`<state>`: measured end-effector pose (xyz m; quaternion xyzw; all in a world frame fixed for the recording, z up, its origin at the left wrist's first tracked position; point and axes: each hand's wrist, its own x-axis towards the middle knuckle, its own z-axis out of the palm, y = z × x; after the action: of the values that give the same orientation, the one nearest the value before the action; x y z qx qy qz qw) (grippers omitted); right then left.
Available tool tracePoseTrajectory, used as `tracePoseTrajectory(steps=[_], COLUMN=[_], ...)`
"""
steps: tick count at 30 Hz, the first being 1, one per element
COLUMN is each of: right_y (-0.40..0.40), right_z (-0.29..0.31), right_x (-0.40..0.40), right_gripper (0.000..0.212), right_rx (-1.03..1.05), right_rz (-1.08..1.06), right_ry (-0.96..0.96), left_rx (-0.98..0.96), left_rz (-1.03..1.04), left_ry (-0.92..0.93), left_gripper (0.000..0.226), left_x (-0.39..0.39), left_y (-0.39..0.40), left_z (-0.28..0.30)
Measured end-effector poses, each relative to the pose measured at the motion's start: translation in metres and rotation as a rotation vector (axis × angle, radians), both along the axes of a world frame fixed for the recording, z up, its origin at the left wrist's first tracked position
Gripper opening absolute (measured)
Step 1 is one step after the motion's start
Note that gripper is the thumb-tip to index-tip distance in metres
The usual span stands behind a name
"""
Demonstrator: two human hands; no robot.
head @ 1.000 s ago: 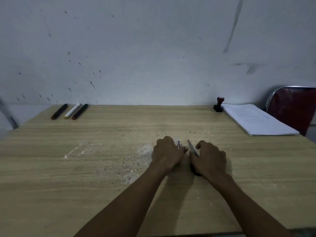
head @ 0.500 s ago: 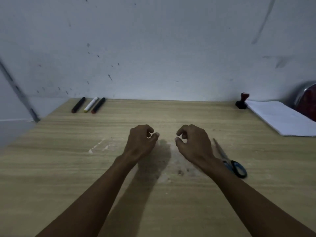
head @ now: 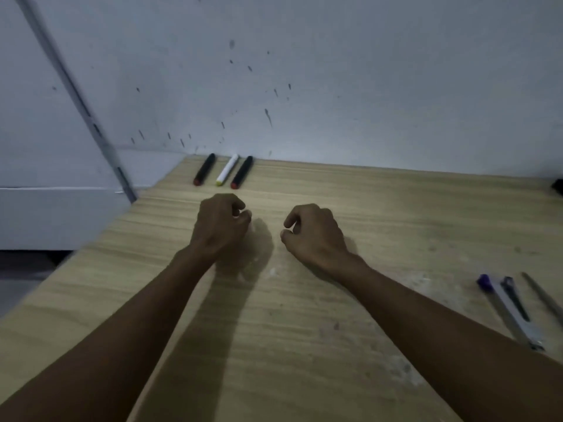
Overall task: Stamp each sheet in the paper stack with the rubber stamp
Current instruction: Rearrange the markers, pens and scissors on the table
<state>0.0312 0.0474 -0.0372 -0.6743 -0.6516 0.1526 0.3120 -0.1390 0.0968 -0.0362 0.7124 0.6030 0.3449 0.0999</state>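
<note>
Head view shows both hands raised just above the surface [head: 304,345], side by side and apart from each other. Left hand [head: 221,226]: fingers loosely curled, thumb close to the fingertips, nothing held. Right hand [head: 313,236]: likewise loosely curled, nothing between fingers and thumb. Neither hand touches any object.

Beyond the left hand, against the wall [head: 335,86], three markers lie parallel, long axes running away from the person and leaning slightly right: a black marker [head: 204,169], a white marker [head: 227,169] and a second black marker [head: 242,172]. These are not task items.

To the right of the right forearm, near the frame edge, lie a purple-capped pen [head: 487,284], a dark pen [head: 515,298] and a thin metal blade [head: 545,300], probably of scissors, though the rest is cut off.

Task items: the paper stack is not in view. A small dark shape [head: 558,187] at the far right edge of the surface may be the base of the rubber stamp; too little shows to confirm.

Assessment: no sheet is stamped yet as far as can be judged. Stamp and stack, if on this surface, lie off to the far right, beyond the frame. The right hand is the nearer one; the coming reach calls for a move rightward and away from the body, with the gaze turned the same way.
</note>
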Motion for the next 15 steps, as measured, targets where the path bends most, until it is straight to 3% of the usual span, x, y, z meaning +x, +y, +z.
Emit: tracePoseTrajectory(steps=[10, 15], right_y=[0.126, 0.181], right_z=[0.005, 0.01], right_x=[-0.063, -0.084], right_gripper=[0.017, 0.034], right_rx=[-0.041, -0.095], right_rz=[0.005, -0.052], right_ry=[-0.061, -0.088], left_rx=[-0.047, -0.097], left_rz=[0.127, 0.134], left_ry=[0.121, 0.188], left_gripper=[0.018, 0.011], left_x=[-0.036, -0.035], left_y=[0.117, 0.163], left_z=[0.015, 0.011])
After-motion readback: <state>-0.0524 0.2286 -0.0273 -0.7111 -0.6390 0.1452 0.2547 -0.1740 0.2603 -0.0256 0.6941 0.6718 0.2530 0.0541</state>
